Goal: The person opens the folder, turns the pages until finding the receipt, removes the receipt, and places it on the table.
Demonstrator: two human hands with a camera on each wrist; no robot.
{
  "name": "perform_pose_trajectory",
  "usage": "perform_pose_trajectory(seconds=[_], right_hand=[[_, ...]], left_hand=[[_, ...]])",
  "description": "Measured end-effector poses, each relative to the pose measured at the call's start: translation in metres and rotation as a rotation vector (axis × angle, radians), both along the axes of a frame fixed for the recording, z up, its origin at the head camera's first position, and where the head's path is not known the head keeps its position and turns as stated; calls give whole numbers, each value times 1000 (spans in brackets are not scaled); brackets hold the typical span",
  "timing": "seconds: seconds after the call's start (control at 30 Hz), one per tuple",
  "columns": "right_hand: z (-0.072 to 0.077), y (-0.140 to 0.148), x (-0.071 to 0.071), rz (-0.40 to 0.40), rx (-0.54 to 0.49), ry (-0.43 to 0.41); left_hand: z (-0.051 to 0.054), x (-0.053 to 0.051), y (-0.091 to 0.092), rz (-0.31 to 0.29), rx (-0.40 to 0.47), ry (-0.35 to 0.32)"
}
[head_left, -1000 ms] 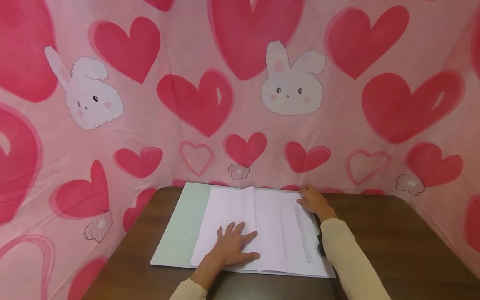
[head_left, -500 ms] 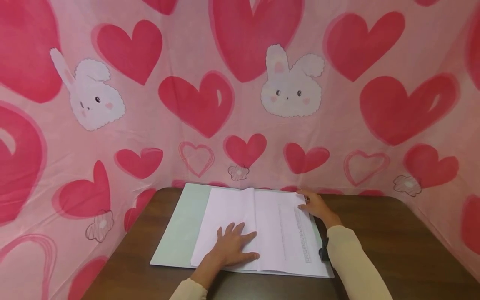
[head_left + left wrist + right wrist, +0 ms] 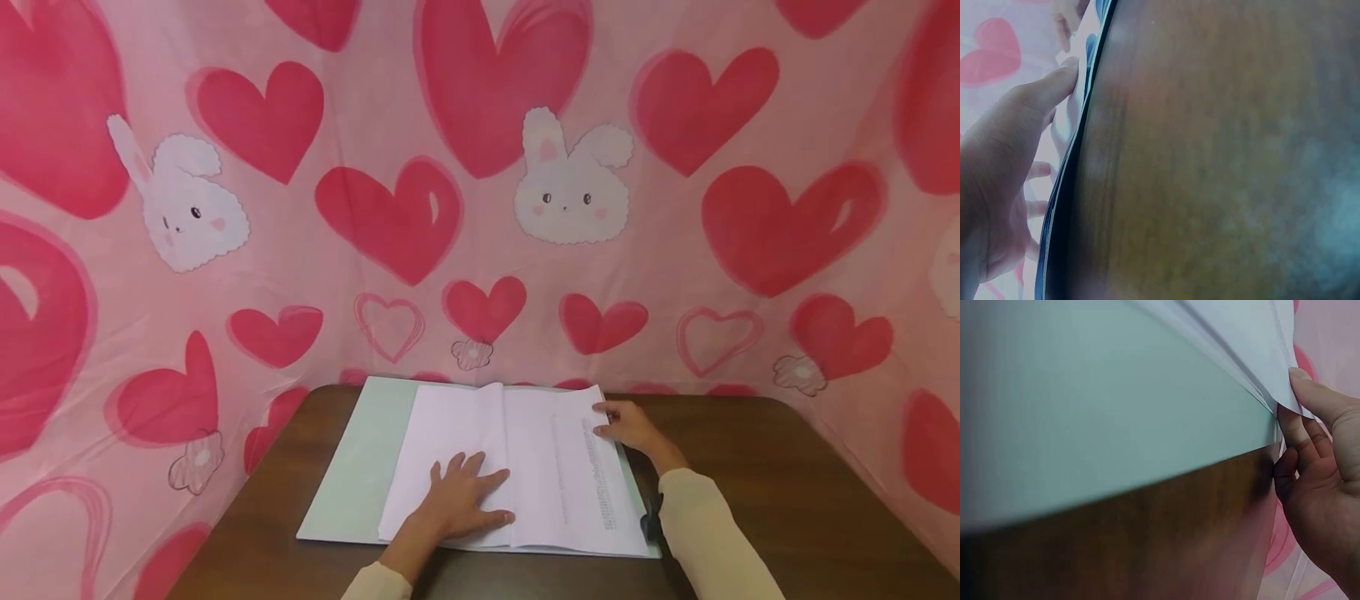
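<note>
A pale green folder [image 3: 360,475] lies spread on the table, with a stack of white paper [image 3: 442,425] in it. The left hand [image 3: 461,497] rests on the paper with fingers spread, beside a raised crease down its middle. At the far right corner, the right hand [image 3: 633,429] pinches a printed page [image 3: 540,467]. In the right wrist view, the right hand's thumb [image 3: 1310,390] lies on top of the lifted paper corner [image 3: 1260,356], with fingers beneath it. The left wrist view has the left hand [image 3: 1010,137] beside the folder's near edge.
The dark brown wooden table [image 3: 765,467] extends right of the folder and in front of it. A pink cloth [image 3: 660,275] with hearts and rabbits hangs behind. Some small black object [image 3: 651,517] sits by the right sleeve, at the folder's right edge.
The right hand has shifted from the far edge of the paper to its right corner and now pinches that corner, slightly lifted. The left hand stays in place on the paper.
</note>
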State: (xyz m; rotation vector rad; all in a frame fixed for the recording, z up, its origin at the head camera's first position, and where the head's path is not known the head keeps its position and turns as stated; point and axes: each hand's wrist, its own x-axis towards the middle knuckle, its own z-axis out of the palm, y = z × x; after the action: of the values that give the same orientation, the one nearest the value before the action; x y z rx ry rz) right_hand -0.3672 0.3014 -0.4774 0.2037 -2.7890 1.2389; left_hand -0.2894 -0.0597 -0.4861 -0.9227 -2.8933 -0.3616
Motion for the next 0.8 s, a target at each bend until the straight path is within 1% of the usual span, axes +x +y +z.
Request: perform_pose_trajectory(seconds=[0.1, 0.2, 0.3, 0.47, 0.63, 0.7, 0.8], right_hand=[[-1, -1, 5, 14, -17, -22], [1, -1, 12, 21, -48, -48], [2, -1, 18, 33, -55, -46], [0, 0, 25, 64, -56, -25], [-1, 2, 32, 74, -86, -62], [-1, 2, 34, 66, -92, -76], [-1, 2, 36, 78, -82, -74]], left_hand=[[-1, 0, -1, 1, 2, -5], [-2, 0, -1, 7, 2, -25], [-2, -1, -1, 7, 0, -31], [-2, 0, -1, 9, -2, -23], [-1, 0, 0, 8, 6, -25], [0, 0, 0, 5, 9, -32], [0, -1, -1, 4, 9, -35]])
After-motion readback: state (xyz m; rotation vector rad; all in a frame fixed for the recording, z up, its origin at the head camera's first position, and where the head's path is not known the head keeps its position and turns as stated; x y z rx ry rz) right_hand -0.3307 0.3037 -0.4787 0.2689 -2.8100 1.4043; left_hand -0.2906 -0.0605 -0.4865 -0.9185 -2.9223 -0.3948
